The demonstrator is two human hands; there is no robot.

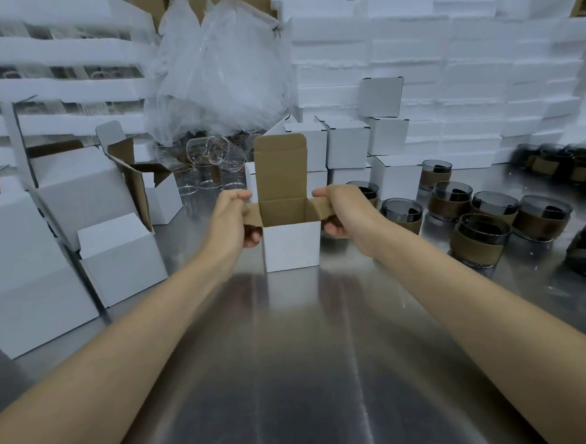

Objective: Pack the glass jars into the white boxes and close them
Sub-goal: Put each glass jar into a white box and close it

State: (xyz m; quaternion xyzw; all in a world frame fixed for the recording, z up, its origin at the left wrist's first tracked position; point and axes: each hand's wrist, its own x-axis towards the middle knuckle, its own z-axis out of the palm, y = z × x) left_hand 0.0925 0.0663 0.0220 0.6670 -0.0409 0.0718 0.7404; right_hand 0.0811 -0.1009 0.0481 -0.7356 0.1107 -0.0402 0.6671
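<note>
Head view. One small white box (291, 246) stands upright on the metal table (293, 359), at the centre and in front of the person. Its top is open: the brown lid flap (280, 164) stands vertical at the far edge, and the brown inner walls are visible.

The left hand (231, 218) is at the left side of the box. Its grip is closed on the left side flap (253, 215), thumb above and fingers curled below. The right hand (344, 211) mirrors it, its grip holding the right side flap (321, 208). Both flaps are spread outward.

Dark glass jars (481, 241) with brown sleeves stand in a group on the table to the right of the box, apart from it. Closed white boxes (347, 143) are stacked behind it. Clear glasses (209, 158) stand behind and to the left, under a clear plastic bag (220, 65). Larger white boxes (122, 256) stand at the left. White foam stacks (447, 75) fill the background.
</note>
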